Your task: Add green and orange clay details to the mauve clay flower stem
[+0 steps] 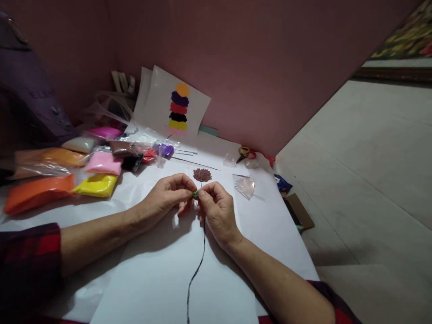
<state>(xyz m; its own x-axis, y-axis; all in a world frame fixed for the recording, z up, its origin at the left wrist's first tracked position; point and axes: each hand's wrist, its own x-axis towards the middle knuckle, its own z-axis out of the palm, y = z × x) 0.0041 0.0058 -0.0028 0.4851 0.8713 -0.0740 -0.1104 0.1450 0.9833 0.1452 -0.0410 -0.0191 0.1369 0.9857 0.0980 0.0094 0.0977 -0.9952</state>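
My left hand point(168, 194) and my right hand point(218, 209) meet over white paper point(162, 270), both pinching a tiny green piece point(195, 194) between thumb and forefinger. A thin dark wire point(197, 265) runs from the pinch down toward me. Just beyond the fingertips a small brown clay flower point(202, 174) lies flat on the paper. Both forearms rest on the sheet, with red plaid sleeves at the bottom corners.
Bags of coloured clay lie at the left: orange point(37, 192), yellow point(96, 185), pink point(104, 163), white, brown, purple. A sheet with stacked coloured blobs point(178, 108) leans on the pink wall. Scissors point(245, 153), a crumpled plastic wrap point(245, 185) and a cardboard box point(299, 210) sit to the right.
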